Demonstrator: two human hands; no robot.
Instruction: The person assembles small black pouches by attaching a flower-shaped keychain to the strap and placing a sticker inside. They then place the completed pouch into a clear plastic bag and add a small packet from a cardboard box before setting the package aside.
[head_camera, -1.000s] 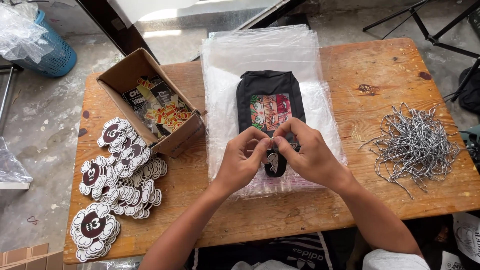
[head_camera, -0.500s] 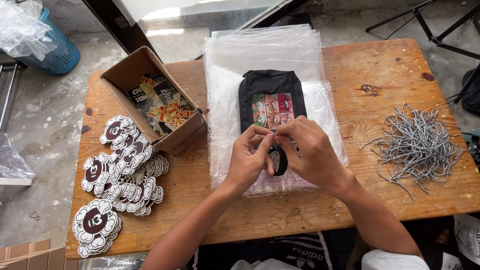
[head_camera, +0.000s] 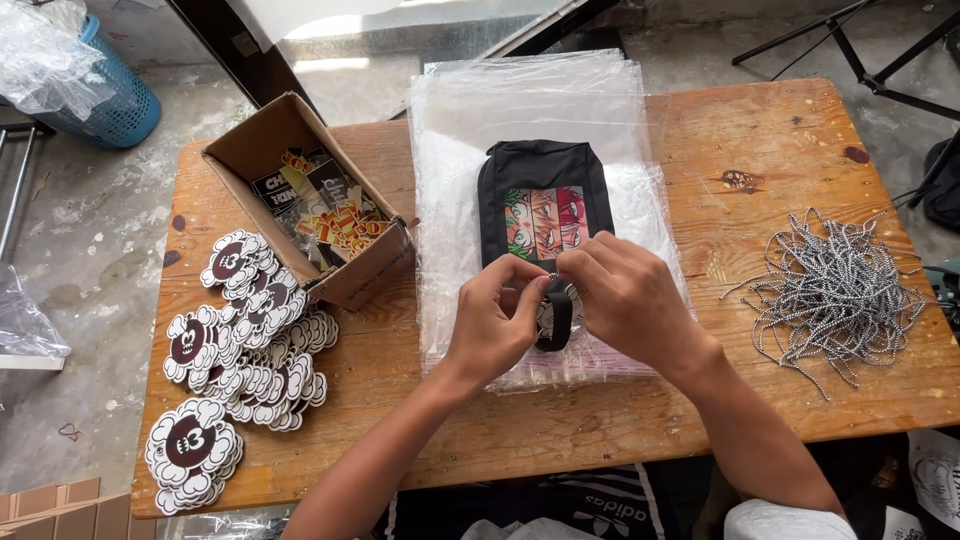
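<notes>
Cardboard box (head_camera: 300, 160) and cord pile (head_camera: 835, 290) flanked you; your left hand (head_camera: 495, 325) and right hand (head_camera: 625, 300) pinched the black strap (head_camera: 555, 318) over the black pouch (head_camera: 543, 190).

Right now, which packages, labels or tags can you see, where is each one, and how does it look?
Cardboard box: table's back left, open, brown, holding small colourful printed cards.
Cloud-shaped tags: front left in heaps, white edges, dark brown centres.
Clear plastic bags: stacked in the middle, flat, see-through.
Black garment: folded on the bags, colourful rectangular print.
Round tag: between left hand and right hand, dark, mostly hidden.
</notes>
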